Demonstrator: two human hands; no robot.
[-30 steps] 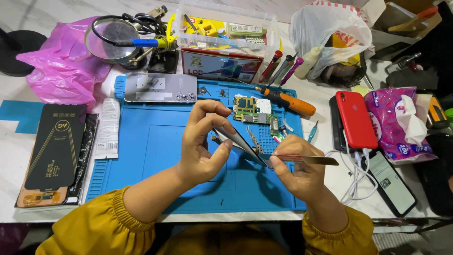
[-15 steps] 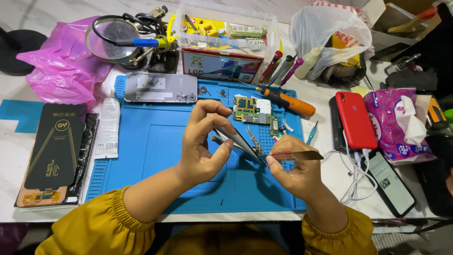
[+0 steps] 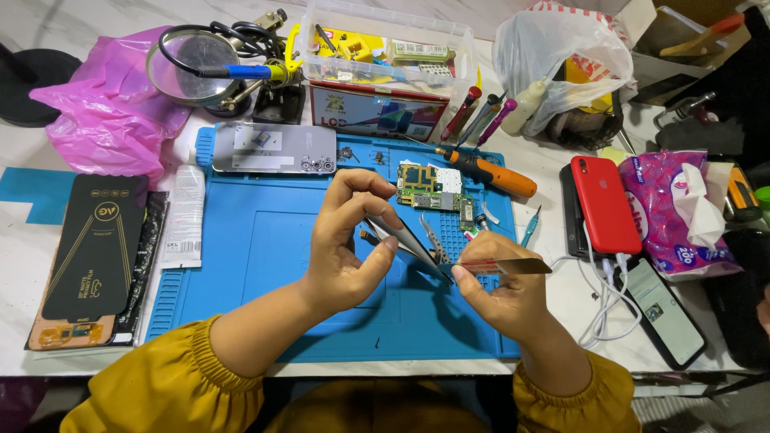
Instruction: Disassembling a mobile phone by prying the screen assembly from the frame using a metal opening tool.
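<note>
Tweezers (image 3: 409, 238), slim and of bright pointed metal, sit pinched between thumb and fingers of the left hand (image 3: 346, 240), held above the middle of the blue rubbery work mat (image 3: 265, 240), their tips slanting right toward the other hand. The right hand (image 3: 501, 293) is closed by thumb and forefinger on a thin flat strip (image 3: 505, 265), tan and card-like with a reddish part near the grip; it lies level and juts out to the right. Whether the tweezer tips touch the strip, or carry some tiny part, I cannot make out at this size.

On the mat just beyond the hands lies a small green circuit board (image 3: 429, 186) with silvery shields, and a second pair of tweezers (image 3: 434, 240) rests near it. Farther right an orange-handled screwdriver (image 3: 489, 171) lies slantwise. At the far left of the mat sits a silver phone housing (image 3: 274, 148), flat and rectangular.

Off the mat, on the pale marble-look desk (image 3: 553, 200), a glossy red phone (image 3: 605, 204) lies to the right beside a soft purple tissue pack (image 3: 678, 212). To the left a black flat package (image 3: 92, 248) lies lengthwise, with a crumpled pink plastic bag (image 3: 104, 112) beyond it. A round magnifying lens (image 3: 191, 64) and a clear plastic box (image 3: 385, 44) stand at the far edge.
</note>
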